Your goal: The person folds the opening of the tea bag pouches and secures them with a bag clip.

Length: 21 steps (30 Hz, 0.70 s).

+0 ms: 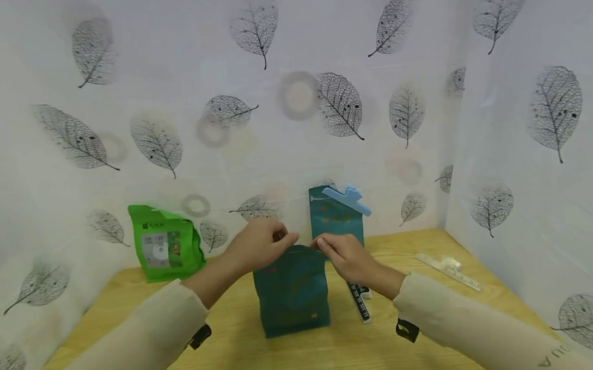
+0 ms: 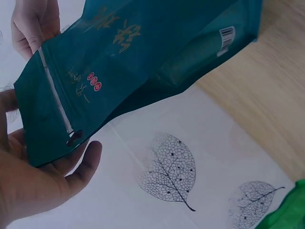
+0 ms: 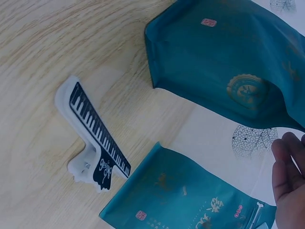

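A teal pouch (image 1: 292,294) stands upright at the middle of the table, its top edge between both hands. My left hand (image 1: 259,243) grips the top left corner; in the left wrist view that hand (image 2: 43,183) has its fingers around the pouch's edge, beside a pale strip (image 2: 56,95) across the front. The opposite top corner is pinched by my right hand (image 1: 348,256), thumb against forefinger. In the right wrist view the pouch (image 3: 209,52) bulges at its lower part, and only part of the right hand (image 3: 290,186) shows.
Behind stands a second teal pouch (image 1: 334,227) with a light-blue clip (image 1: 348,197) across its top. A piano-key-patterned clip (image 3: 102,136) lies right of the held pouch. Farther right is a clear clip (image 1: 449,269); a green bag (image 1: 166,246) stands back left against the leaf-print curtain (image 1: 291,38).
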Available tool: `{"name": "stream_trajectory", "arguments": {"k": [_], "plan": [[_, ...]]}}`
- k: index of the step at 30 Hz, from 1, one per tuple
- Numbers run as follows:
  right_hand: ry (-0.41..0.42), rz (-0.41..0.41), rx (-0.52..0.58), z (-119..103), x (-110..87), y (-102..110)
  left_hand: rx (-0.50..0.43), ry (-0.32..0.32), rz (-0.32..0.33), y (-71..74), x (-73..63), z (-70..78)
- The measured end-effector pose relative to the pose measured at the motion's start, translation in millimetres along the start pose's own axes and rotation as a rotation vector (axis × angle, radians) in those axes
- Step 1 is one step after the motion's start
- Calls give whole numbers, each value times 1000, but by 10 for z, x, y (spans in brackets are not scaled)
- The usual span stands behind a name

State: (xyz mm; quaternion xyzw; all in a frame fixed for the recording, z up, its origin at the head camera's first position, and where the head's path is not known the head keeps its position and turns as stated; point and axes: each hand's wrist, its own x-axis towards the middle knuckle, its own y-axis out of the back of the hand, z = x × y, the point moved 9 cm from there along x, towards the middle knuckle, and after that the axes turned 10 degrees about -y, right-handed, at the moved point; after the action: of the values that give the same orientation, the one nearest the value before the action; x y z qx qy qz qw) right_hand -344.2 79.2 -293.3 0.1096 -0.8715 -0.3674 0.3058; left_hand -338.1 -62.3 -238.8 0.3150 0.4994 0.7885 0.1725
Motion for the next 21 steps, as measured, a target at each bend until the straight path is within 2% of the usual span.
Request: {"name": "stream_trajectory", "arguments": {"k": [8,15,21], "plan": [[35,-59,-19,4,-70,-62,-127,0,-104,-185,-51,-79],[97,-75,-119,-20,-112,-108,-54,-105,-108,-186,-70,-41],[98,-123,-146,14,-144,-163,-62,-161,-124,-196,-87,-17]]}}
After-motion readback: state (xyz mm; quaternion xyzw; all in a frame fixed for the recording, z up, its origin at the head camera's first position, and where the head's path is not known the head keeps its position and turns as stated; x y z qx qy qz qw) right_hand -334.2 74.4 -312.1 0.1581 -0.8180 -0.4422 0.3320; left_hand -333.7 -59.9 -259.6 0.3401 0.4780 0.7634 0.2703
